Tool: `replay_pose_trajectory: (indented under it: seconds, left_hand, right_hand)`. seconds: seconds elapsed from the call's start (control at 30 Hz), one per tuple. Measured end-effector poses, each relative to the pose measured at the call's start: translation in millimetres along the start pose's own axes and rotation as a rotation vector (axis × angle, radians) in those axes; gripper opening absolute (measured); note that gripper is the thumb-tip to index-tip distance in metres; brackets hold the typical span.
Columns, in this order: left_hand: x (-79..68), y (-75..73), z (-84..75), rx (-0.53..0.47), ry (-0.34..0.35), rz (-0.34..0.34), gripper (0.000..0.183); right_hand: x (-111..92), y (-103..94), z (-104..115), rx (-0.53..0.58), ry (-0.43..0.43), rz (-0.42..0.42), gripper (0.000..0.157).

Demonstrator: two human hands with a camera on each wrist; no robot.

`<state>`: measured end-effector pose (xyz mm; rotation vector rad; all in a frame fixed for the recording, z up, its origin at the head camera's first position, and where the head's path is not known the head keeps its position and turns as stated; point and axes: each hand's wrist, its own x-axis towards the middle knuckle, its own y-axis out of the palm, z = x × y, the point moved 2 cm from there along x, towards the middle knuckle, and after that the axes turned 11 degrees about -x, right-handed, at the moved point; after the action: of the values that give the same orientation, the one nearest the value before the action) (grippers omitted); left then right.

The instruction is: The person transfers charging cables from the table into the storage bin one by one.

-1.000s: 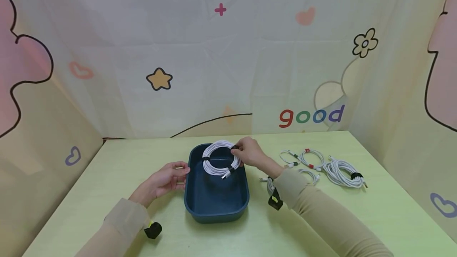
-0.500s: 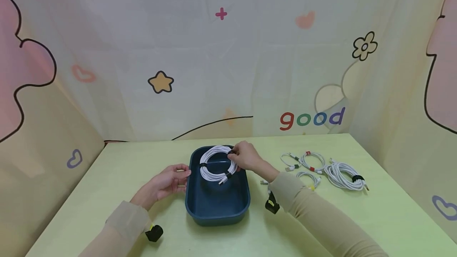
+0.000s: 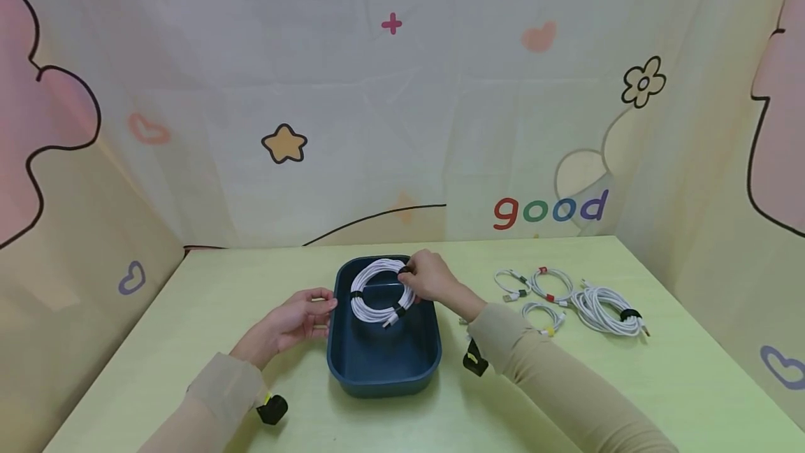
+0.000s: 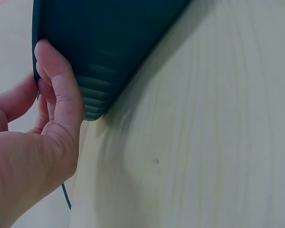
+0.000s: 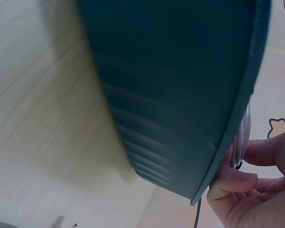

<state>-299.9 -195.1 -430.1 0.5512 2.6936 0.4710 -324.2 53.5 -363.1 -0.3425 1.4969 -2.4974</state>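
Observation:
A dark blue rectangular plastic bin (image 3: 383, 362) stands on the table. Over its far half is a coiled white cable (image 3: 371, 313) bound with black straps, one USB plug showing at its near side. My right hand (image 3: 430, 277) pinches the coil's right side between thumb and fingers, at the bin's right rim; the right wrist view shows the white strands (image 5: 241, 137) between them. At the left rim my left hand (image 3: 298, 319) holds the bin, thumb at the edge and fingers against the outer wall (image 4: 99, 61).
Several more white cables lie on the right of the table: a large coil (image 3: 606, 310) with a black strap, a red-tied loop (image 3: 552, 283), a green-tied loop (image 3: 512, 284) and a yellow-tied one (image 3: 546, 314). A printed curtain (image 3: 352, 124) stands behind.
My right hand has moved slightly left and toward me, carrying the coiled cable farther over the bin. The left hand has stayed at the left rim.

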Motion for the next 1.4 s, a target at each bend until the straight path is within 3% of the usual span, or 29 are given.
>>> replay_pose_trajectory:
  seconds: [1.1,1.4]
  left_hand:
    - [0.9,0.3,0.3,-0.004,-0.001,0.016,0.013]
    - [1.3,-0.3,-0.8,-0.002,-0.016,-0.01,0.01]
  right_hand:
    - [3,15.2,7,-0.075,-0.021,0.029,0.018]
    - [3,18.7,9,-0.062,-0.022,0.051,0.021]
